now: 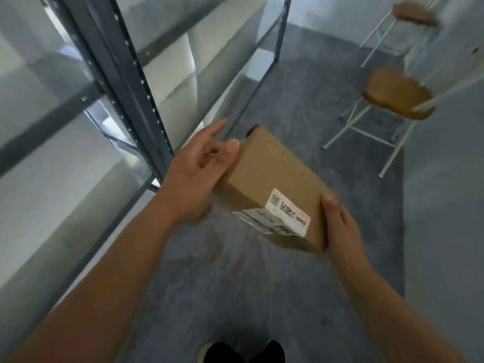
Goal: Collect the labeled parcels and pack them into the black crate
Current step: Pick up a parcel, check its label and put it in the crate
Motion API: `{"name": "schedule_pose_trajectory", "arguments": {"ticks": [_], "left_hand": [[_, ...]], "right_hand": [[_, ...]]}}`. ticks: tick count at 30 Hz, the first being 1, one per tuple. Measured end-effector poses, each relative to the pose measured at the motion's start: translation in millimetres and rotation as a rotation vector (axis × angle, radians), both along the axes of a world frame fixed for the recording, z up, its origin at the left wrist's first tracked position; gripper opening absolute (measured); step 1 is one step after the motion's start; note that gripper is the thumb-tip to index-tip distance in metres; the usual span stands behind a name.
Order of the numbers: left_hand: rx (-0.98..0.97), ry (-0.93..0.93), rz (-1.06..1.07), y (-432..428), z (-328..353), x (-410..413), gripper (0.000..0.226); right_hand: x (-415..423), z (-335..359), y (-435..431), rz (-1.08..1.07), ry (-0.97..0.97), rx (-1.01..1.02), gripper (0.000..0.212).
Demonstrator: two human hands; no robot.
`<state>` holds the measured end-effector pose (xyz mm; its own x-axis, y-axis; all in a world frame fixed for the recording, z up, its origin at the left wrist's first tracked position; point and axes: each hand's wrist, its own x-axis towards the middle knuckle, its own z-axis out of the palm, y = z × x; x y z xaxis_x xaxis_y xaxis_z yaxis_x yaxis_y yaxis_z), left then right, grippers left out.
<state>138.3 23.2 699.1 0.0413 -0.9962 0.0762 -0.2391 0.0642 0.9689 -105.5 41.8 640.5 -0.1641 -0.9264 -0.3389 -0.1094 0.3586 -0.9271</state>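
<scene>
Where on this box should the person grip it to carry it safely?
By its opposite sides, one hand from each side, thumb on top, fingers beneath. The box is flat, oblong and tilted, likely too wide for one hand. The left hand takes the left edge near the far end; the right hand the near right corner, beside the label.

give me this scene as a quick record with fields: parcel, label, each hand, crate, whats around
parcel: brown cardboard, held tilted above the floor
label: white, at the parcel's near end, folded over an edge
left hand: holds the parcel's left edge, thumb on top, index finger straight
right hand: grips the near right corner, thumb on top
crate: not in view
rack: grey metal, at left
stools: two, wooden seats, white legs, at right
</scene>
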Motion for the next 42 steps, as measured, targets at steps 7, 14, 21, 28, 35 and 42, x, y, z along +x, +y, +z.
{"name": "schedule_pose_trajectory", "arguments": {"ticks": [7, 14, 21, 28, 35, 42], "left_hand": [[-0.130, -0.338, -0.152, 38, 141, 22, 0.057], [-0.228, -0.408, -0.049, 39, 195, 14, 0.026], [-0.212, -0.479, -0.102, 40, 228, 2, 0.023], [-0.286, -0.190, 0.243, 60, 211, -7, 0.112], [-0.096, 0.409, -0.041, 67, 163, -43, 0.084], [-0.212, 0.339, 0.199, 66, 184, -19, 0.080]], "right_hand": [[8, 103, 4, 0.237, -0.428, 0.373, 0.046], [10, 145, -3, 0.511, -0.172, 0.057, 0.076], [25, 194, -15, 0.759, -0.181, -0.186, 0.105], [23, 206, -8, 0.439, -0.739, -0.264, 0.082], [37, 209, -5, 0.275, -0.875, -0.352, 0.085], [6, 229, -25, 0.316, -0.782, -0.373, 0.076]]}}
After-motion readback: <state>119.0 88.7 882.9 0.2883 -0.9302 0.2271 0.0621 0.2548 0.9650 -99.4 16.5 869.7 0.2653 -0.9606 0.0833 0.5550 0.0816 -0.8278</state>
